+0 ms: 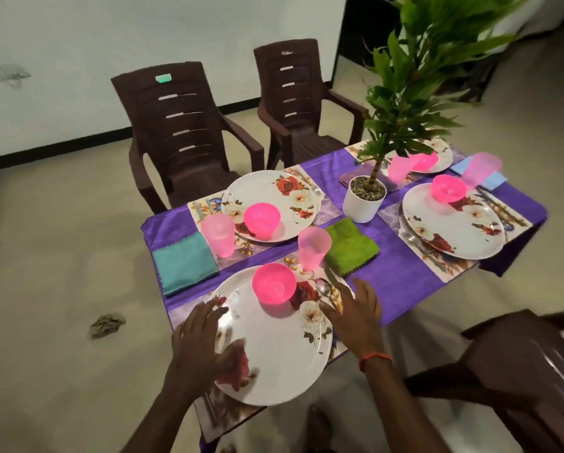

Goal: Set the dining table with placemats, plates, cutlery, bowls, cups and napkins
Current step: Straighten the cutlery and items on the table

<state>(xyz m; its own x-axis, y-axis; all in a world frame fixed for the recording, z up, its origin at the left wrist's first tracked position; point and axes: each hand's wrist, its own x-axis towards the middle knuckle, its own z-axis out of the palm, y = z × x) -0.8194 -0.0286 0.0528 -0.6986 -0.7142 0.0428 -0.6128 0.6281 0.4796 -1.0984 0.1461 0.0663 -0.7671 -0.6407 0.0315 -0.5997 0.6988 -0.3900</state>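
Overlapping glossy round plate point(274, 354), left hand point(199, 344) splayed

Floral white plate point(274, 351) flat on placemat point(221, 410), pink bowl point(274, 287) atop.

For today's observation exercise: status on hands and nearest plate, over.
Left hand, right hand open, flanking white floral plate. Pink plastic bowl on it. Metal spoon by right hand.

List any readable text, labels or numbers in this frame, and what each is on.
No legible text in the head view.
Too blurred to read: green sticker on the left brown chair backrest.
Too blurred to read: pale mark on the right brown chair backrest.
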